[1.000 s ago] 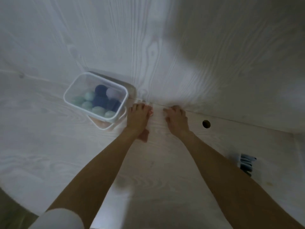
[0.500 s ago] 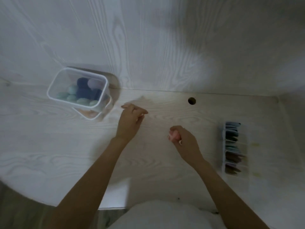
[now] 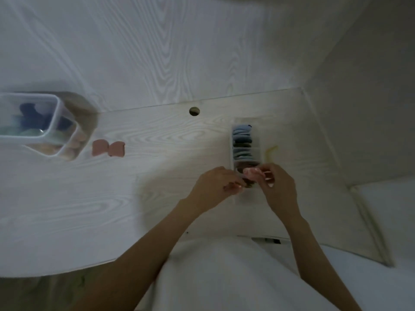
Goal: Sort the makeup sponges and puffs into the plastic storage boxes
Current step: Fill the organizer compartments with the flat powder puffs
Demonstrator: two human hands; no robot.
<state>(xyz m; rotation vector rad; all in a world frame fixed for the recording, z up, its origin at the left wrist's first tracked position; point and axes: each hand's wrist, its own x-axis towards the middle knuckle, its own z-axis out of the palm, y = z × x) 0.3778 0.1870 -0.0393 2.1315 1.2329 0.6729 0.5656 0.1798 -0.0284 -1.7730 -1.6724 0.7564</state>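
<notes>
1. We see a pale wood-grain table [image 3: 157,198] from above, with both bare hands meeting at the near end of a narrow divided storage box [image 3: 245,144] on the right.
2. Our right hand [image 3: 278,187] pinches a pink puff [image 3: 252,172] by its edge, holding it just above the box's nearest compartment, where darker puffs already stand in a row.
3. Our left hand [image 3: 215,185] rests against the box's near corner, fingers curled; whether it grips anything we cannot tell.
4. To do this step well, we judge the puff should go in on edge, parallel to the others, while the left hand steadies the box.
5. Two pink puffs [image 3: 108,148] lie flat on the table, just beside a clear tub of sponges [image 3: 40,129] at far left.
6. Half a second ago, the hands were apart at mid-table, the right closed on something pink; now both have moved right to the divided box.
</notes>
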